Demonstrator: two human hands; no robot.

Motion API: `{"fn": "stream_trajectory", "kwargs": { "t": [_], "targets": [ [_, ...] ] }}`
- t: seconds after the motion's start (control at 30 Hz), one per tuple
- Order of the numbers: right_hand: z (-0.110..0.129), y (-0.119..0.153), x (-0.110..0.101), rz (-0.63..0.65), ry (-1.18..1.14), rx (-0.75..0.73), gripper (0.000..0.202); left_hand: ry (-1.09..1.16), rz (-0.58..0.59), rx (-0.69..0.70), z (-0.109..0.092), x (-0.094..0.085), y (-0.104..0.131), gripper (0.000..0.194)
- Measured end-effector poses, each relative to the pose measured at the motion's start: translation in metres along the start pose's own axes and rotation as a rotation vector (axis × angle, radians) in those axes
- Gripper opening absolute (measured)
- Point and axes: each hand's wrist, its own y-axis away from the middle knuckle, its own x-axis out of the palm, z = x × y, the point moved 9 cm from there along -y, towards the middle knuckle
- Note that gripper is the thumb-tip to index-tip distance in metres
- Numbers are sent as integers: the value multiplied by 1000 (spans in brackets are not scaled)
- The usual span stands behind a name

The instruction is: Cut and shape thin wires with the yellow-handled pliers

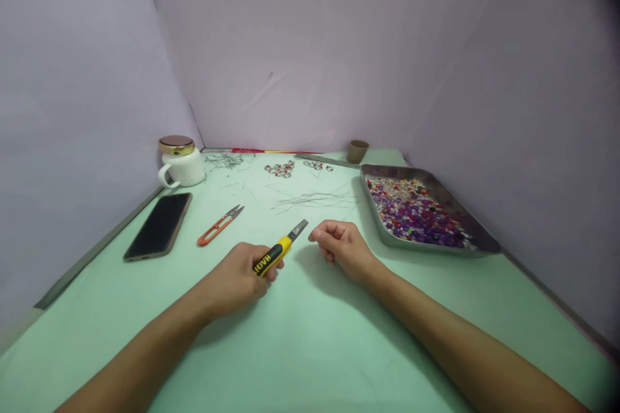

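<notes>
My left hand [245, 276] is wrapped round a yellow and black utility knife [274, 257], whose metal tip points up and to the right. Just right of that tip, my right hand [343, 246] is closed with thumb and index finger pinched together; anything between them is too small to make out. Thin wires [314, 199] lie loose on the pale green table beyond both hands. Orange thread snips [220, 226] rest to the left of the knife, clear of my left hand.
A metal tray [436, 246] of mixed beads [419, 213] stands at the right. At the left are a phone [159, 226] and a lidded white mug [183, 166]. Farther back lie beaded rings [281, 169], wire scraps [227, 160] and a small brown cup [357, 151].
</notes>
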Motion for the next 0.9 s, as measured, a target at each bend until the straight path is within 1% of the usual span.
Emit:
{"fn": "stream_trajectory", "kwargs": {
  "t": [0.1, 0.33, 0.47, 0.53, 0.6, 0.7, 0.77, 0.83, 0.9],
  "targets": [
    [0, 0, 0, -1, 11, 4, 17, -5, -16, -3, 1, -2, 0, 14],
    [-4, -1, 0, -2, -12, 44, 18, -41, -7, 28, 6, -3, -2, 12],
    [-6, -2, -5, -42, -60, 42, 18, -28, 11, -13, 9, -1, -2, 13],
    [-13, -2, -5, -43, -144, 109, 18, -27, 32, -10, 8, 1, -1, 13],
    [-20, -2, -2, -16, -269, 203, 16, -43, 51, 11, 6, 3, 0, 12],
    [-26, 0, 8, 72, -513, 345, 12, -72, 71, 34, 4, 6, 0, 12],
    [-28, 2, 14, 131, -629, 427, 11, -72, 69, 45, 4, 6, -1, 12],
    [-28, 4, 18, 180, -675, 485, 11, -61, 63, 56, 3, 6, -2, 11],
    [-27, 6, 19, 213, -691, 508, 11, -39, 52, 61, 1, 5, -2, 12]
  ]
}}
